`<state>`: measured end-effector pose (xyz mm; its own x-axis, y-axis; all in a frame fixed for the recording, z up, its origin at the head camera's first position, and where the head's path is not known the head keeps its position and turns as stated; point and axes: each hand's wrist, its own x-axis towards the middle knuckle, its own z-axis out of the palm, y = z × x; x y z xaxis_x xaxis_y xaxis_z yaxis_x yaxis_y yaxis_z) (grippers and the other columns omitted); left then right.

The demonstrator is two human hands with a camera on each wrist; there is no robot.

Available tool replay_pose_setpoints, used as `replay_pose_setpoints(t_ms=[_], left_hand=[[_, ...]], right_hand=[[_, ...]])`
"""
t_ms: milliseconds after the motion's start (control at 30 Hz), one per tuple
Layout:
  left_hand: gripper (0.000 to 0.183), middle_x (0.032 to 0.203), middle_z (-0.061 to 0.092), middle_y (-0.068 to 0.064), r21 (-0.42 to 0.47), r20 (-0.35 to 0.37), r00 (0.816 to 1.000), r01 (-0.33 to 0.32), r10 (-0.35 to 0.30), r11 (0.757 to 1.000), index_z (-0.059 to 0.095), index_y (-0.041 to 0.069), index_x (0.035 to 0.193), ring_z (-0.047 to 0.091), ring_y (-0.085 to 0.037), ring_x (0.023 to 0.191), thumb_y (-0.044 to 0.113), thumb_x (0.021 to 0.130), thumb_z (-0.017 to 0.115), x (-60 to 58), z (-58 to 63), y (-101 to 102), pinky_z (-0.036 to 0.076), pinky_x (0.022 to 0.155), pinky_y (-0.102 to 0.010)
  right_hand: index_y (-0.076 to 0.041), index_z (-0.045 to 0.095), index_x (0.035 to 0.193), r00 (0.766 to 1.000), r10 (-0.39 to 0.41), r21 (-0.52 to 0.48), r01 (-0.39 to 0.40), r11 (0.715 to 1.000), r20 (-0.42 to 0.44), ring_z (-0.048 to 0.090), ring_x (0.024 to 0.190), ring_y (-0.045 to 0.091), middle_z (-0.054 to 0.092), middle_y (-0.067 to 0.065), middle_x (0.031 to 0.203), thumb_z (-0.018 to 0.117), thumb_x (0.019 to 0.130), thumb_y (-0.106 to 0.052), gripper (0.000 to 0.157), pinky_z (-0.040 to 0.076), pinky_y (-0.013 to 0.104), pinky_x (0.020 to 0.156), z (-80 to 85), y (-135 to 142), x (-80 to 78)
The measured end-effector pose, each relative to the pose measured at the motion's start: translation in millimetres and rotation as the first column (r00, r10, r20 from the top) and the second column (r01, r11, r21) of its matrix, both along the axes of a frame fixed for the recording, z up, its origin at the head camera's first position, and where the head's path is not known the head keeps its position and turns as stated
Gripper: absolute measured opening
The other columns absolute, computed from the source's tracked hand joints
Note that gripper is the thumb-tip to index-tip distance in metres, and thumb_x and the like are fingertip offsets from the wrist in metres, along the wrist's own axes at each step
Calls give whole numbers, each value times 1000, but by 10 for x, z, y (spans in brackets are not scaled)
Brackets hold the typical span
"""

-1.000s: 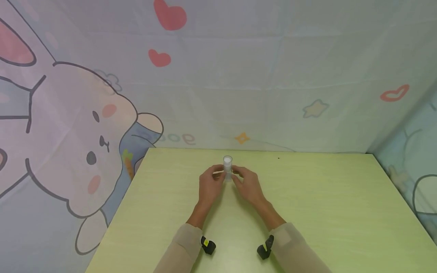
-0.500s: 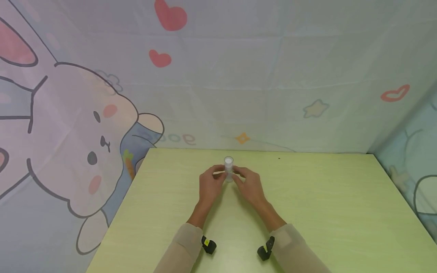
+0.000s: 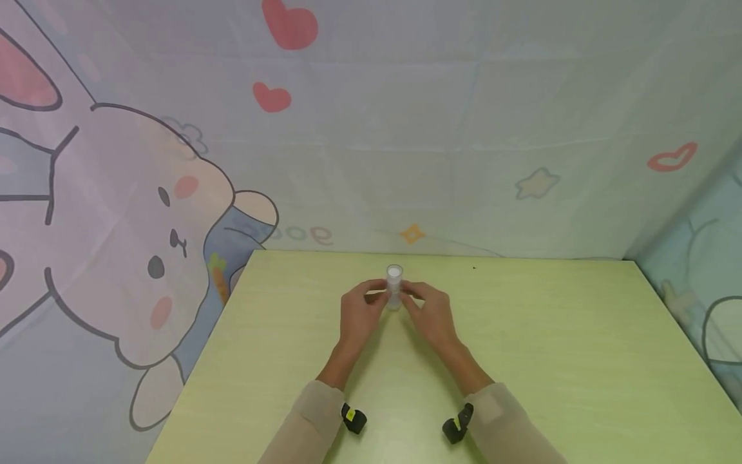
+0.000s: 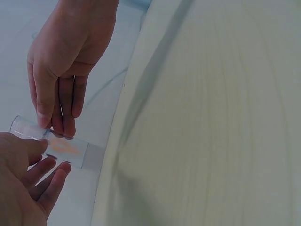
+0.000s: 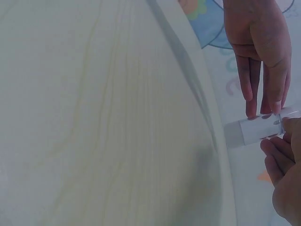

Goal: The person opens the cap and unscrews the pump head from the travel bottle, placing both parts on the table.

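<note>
A small clear cylinder [image 3: 394,283] with a whitish top stands upright between the two hands, near the far side of the table. From the left, the left hand [image 3: 361,316] holds it between thumb and fingertips. The right hand [image 3: 431,316] grips it the same way from the opposite side. In the left wrist view, the cylinder [image 4: 66,149] is see-through, with a seam or ring where the thumbs sit; the left hand [image 4: 23,179] is nearer the camera. The right wrist view has the right hand [image 5: 287,165] nearest, partly covering one end of the cylinder [image 5: 261,129].
Under the hands lies a pale yellow-green table [image 3: 551,348]. A printed cloth [image 3: 440,129] with a rabbit, hearts and stars hangs behind and at the sides. A tiny dark speck [image 3: 474,267] lies near the table's back edge. Each wrist carries a small black camera [image 3: 353,419].
The cylinder has shifted slightly to the right, and the right hand with it. The left hand has moved a little the same way. Both hands keep their hold.
</note>
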<state>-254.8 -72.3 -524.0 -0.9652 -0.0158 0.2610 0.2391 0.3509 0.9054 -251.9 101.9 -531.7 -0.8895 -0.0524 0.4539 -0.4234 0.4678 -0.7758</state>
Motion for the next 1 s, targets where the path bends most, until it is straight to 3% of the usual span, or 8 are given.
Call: replay_pose_setpoints(t_ms=[300,633,1000], left_hand=[[25,122,77,-3,-7,-31,999,43,-43,999,77,11,122,78,-21,100,18,98,79,42,94,36,64,84,-33],[24,124,76,-4,-6,-13,997,81,-81,997,77,12,122,78,-21,101,21,99,78,129,190,116,64,84,-33],[23,124,76,-2,-12,-2,996,91,-91,996,77,13,120,78,-17,100,22,99,79,207,291,199,64,83,-32]], right_hand=[[-3,78,120,1000,0,-9,-1,1000,-27,75,105,31,78,11,116,78,99,-17,25,62,49,92,86,84,39],[-5,79,119,999,-2,-15,1,1000,-35,75,104,30,79,9,114,78,99,-19,24,61,51,93,119,200,102],[-7,80,114,992,-30,4,31,1000,-120,76,100,28,80,7,110,80,97,-17,20,63,47,88,158,300,159]])
